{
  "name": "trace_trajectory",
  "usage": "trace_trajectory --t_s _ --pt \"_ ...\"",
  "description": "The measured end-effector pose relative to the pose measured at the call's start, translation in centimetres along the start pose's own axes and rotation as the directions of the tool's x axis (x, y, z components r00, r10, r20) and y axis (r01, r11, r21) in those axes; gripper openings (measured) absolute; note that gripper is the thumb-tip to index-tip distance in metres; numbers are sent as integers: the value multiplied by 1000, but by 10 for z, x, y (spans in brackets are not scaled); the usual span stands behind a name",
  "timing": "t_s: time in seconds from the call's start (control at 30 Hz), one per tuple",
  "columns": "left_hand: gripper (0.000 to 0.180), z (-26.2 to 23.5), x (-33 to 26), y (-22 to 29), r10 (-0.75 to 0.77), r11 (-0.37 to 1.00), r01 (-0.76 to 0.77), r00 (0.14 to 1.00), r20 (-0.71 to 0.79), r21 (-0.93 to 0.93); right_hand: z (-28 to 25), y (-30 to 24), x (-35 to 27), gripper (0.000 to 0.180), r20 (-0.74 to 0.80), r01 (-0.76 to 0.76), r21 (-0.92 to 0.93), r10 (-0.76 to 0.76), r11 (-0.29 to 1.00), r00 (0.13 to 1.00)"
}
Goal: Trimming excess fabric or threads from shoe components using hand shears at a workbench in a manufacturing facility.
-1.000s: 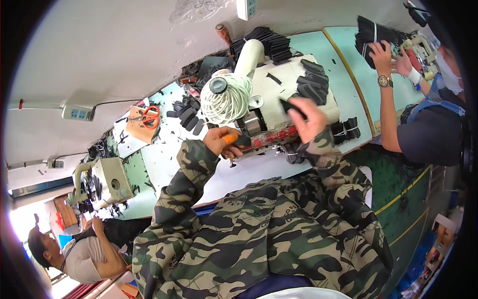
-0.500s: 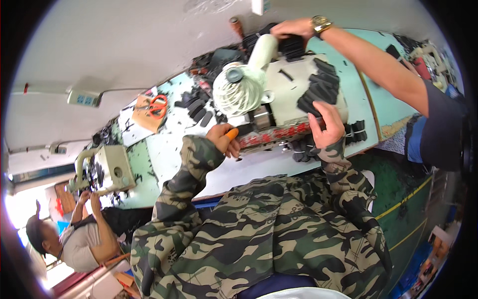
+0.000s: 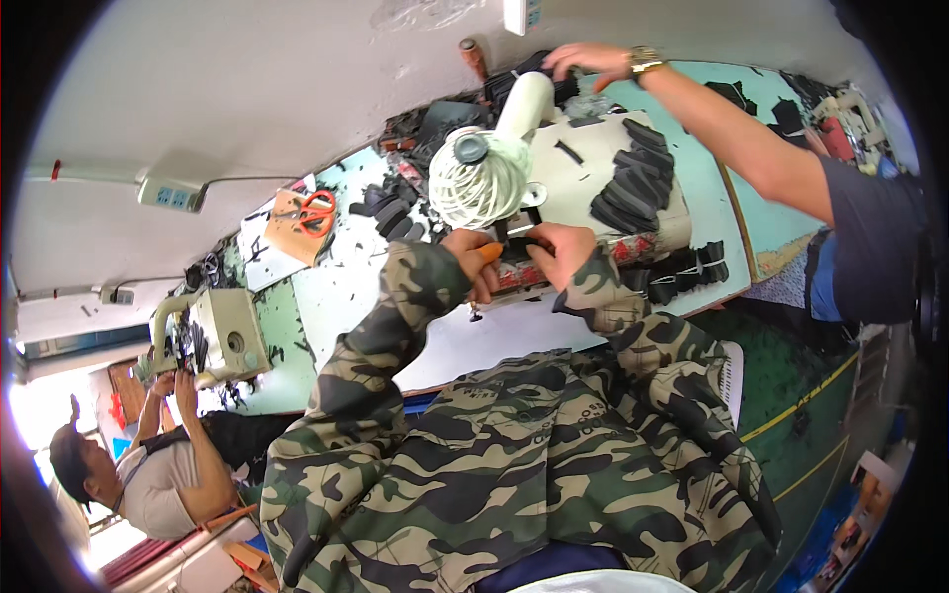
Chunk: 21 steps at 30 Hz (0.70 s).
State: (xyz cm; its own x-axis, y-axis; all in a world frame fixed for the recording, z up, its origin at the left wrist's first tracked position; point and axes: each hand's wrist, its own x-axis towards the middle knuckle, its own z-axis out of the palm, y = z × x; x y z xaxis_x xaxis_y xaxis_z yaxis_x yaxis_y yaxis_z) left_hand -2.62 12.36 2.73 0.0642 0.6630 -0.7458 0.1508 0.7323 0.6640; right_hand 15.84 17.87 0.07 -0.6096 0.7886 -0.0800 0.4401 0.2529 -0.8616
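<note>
At the near edge of a cream sewing machine, both my hands are close together. My left hand, with an orange cover on one finger or thumb, is closed at the left end of a small black fabric piece. Opposite it, my right hand pinches the piece's right end. The exact fingertip contact is partly hidden. White cord is wound around the machine's head just beyond my hands. Several dark fabric pieces lie stacked on the machine to the right.
A co-worker's arm reaches in from the right over black bundles. Orange-handled scissors lie on the left of the table. Farther left, another person sits at a second machine. Tied black bundles lie near the front edge.
My right hand has moved left from beside the stacked pieces to the black piece, closing on it. My left hand has shifted slightly right. The co-worker's hand has lifted off a black bundle.
</note>
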Motion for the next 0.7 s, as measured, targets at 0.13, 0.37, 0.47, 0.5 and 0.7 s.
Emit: trace_trajectory --t_s 0.13,0.37,0.47,0.5,0.7 --pt "22 -8 -4 -5 -26 1000 26 999 29 18 -26 6 -8 17 -191 121 -51 -129 991 973" --pt "23 45 -19 -8 87 995 -66 950 299 -80 -98 42 -27 37 -269 215 -657 -491 723 829" --pt "30 67 -12 -1 138 987 -105 940 312 -121 -103 47 -36 35 -371 168 -501 -386 849 845" --pt "34 74 -8 3 174 981 -139 938 299 -133 -106 48 -35 35 -375 160 -506 -383 848 844" --pt "64 92 8 19 294 949 -271 945 144 -158 -120 49 5 46 -417 104 -353 -256 930 872"
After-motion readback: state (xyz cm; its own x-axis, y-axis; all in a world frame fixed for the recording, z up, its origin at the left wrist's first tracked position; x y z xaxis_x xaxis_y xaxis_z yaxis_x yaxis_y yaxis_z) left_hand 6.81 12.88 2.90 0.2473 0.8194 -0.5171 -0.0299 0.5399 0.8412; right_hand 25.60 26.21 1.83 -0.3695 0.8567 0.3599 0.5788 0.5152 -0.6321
